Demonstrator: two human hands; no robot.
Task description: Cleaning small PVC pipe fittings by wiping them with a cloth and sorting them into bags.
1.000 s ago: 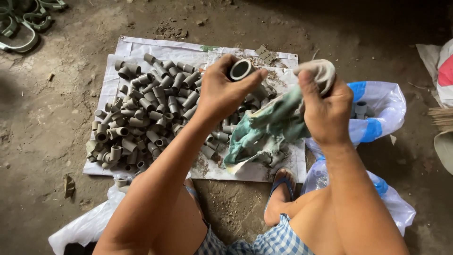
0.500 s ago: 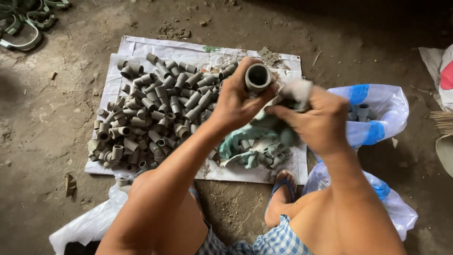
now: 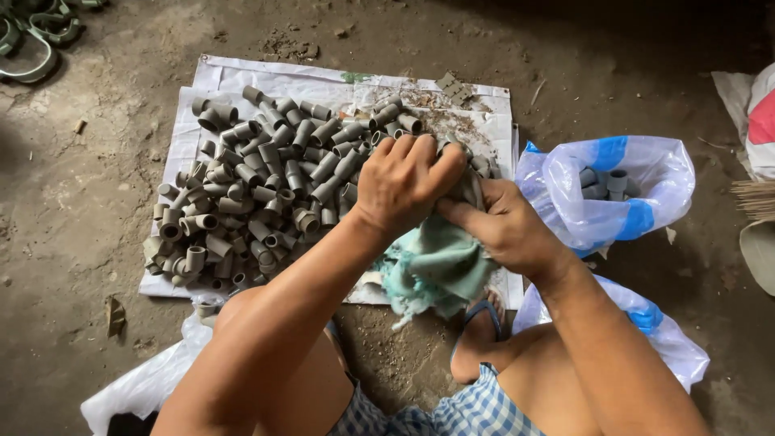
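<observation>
The left hand (image 3: 404, 187) has its fingers (image 3: 416, 153) curled tight over a grey pipe fitting (image 3: 471, 187), mostly hidden beneath them. The right hand (image 3: 504, 226) pinches a teal rag (image 3: 436, 266) against that fitting, the rag hanging below its fingers (image 3: 464, 214). Left of both hands, grey fittings (image 3: 266, 186) lie heaped on a white sheet (image 3: 266, 77). Right of the fingers sits a plastic bag (image 3: 638, 190) holding more fittings.

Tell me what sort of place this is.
Probably an informal workshop or yard where work is done on the ground. The floor is bare dirt, grey pipe fittings are heaped on a white sack sheet, and more sit in a plastic bag.
</observation>
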